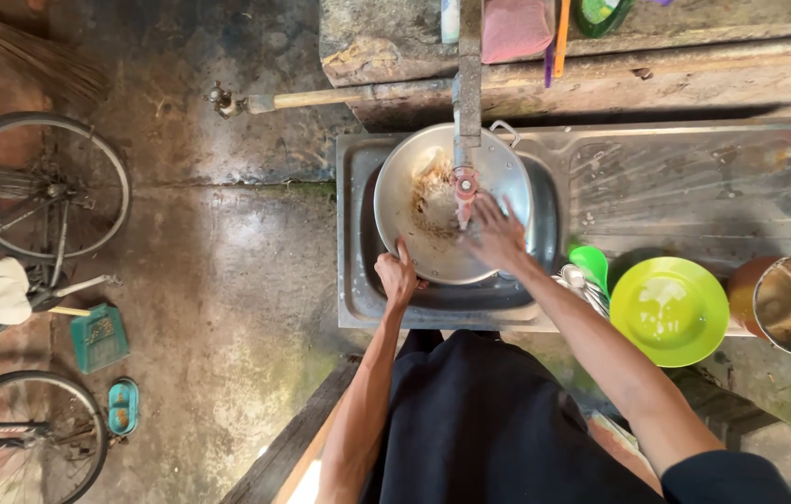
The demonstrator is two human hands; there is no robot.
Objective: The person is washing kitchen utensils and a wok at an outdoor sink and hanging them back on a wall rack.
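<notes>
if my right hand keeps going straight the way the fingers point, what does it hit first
Most likely the red tap handle. Your right hand lies inside the metal pan, fingers pointing up and left toward it. The tap may sit higher than the hand; depth is unclear from above.

The tap [465,177] hangs over the pan [414,168]; the drainboard [685,177] lies bare.

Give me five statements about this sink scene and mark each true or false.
1. The left hand grips the rim of the metal pan. True.
2. The right hand rests flat inside the pan. True.
3. The green plate lies left of the sink. False: it lies to the right, on the drainboard side.
4. The pan is spotless. False: brown residue covers its middle.
5. A bicycle wheel shows at the far left. True.
</notes>
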